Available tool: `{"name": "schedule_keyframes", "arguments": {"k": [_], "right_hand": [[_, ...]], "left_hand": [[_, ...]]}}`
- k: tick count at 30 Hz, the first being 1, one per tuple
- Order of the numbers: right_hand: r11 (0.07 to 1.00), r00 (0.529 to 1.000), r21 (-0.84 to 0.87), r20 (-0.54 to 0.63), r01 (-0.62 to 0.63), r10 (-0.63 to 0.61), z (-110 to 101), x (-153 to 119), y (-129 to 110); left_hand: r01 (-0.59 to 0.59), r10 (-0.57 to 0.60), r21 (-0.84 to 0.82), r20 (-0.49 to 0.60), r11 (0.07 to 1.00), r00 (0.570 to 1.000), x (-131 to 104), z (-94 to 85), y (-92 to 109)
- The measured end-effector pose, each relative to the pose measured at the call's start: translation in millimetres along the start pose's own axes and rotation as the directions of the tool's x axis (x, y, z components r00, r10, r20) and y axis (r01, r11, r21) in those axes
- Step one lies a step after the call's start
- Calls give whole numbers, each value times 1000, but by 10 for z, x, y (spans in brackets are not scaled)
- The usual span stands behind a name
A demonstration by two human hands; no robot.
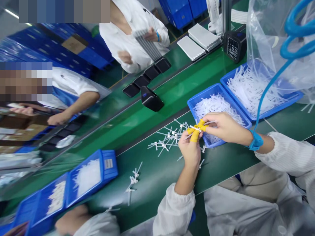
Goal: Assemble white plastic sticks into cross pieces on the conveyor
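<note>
My left hand point(191, 151) and my right hand point(225, 127) meet over the green table, both with yellow finger cots on the fingertips. Pinched between them is a small white plastic piece point(196, 128) with thin tube-like ends; my fingers hide part of it. A thin translucent tube point(211, 122) sticks out along my right fingers. Beneath my right hand stands a blue bin point(193, 107) of short white tubes. Left of my hands lies a loose pile of joined white pieces point(169, 136), thin tubes with small white connectors.
A larger blue bin point(291, 99) of white tubes stands behind, under a clear bag. A blue coiled hose point(264, 93) hangs at right. Black devices point(151, 99) sit on the green conveyor. Co-workers work opposite; another person's hand point(72, 219) is at lower left near blue bins point(109, 164).
</note>
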State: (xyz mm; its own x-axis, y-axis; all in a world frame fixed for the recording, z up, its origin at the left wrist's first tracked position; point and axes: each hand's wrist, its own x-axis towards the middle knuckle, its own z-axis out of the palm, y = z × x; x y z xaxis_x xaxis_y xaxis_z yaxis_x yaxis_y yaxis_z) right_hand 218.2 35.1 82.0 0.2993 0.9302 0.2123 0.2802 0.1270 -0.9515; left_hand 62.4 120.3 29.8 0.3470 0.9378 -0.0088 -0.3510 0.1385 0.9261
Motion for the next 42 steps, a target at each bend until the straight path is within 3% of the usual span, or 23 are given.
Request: {"name": "schedule_keyframes", "arguments": {"k": [8,13,15,18,20,21,23,26,28,30,32,34,36,38,42], "right_hand": [[988,996,-121,13,91,-91,-7,-24,-62],[999,1000,-34,15,21,-20,3,-23,-60],[996,999,85,39,-30,27,10,-14,-67],[960,996,270,72,-75,57,12,12,-92],[935,996,345,54,-84,69,-3,36,-98],[927,997,367,29,-82,76,-16,49,-94],[922,995,380,-30,-77,95,-54,74,-74],[942,987,327,-105,-79,119,-120,108,-32],[956,985,279,-122,-88,126,-158,127,-18],[965,984,248,-129,-87,122,-199,144,-28],[974,981,217,-163,-67,104,-268,163,-60],[987,966,155,-249,-34,72,-397,188,-92],[999,929,44,-369,-7,23,-599,217,-87],[995,878,-99,-477,-14,-35,-857,241,-14],[913,801,-369,-592,-175,-86,-1345,249,337]], "left_hand": [[-147,145,60,36,987,989,-27,-21,-10],[-263,246,147,126,953,961,-17,-80,21],[-365,333,231,165,902,928,13,-101,97],[-561,545,350,155,750,824,124,-166,259],[-607,629,415,100,678,771,252,-260,371],[-601,640,454,85,657,764,330,-327,421],[-554,588,567,145,610,796,496,-493,501],[-440,385,770,273,461,882,706,-748,572],[-409,359,842,283,351,890,772,-848,606],[-454,465,845,293,283,835,761,-858,651],[-583,496,766,409,269,766,685,-793,709],[-707,295,618,644,343,706,580,-691,758],[-730,-11,522,816,441,577,488,-595,764],[-716,-208,528,846,457,491,437,-528,710],[-719,-365,549,831,425,419,430,-470,524]]}}
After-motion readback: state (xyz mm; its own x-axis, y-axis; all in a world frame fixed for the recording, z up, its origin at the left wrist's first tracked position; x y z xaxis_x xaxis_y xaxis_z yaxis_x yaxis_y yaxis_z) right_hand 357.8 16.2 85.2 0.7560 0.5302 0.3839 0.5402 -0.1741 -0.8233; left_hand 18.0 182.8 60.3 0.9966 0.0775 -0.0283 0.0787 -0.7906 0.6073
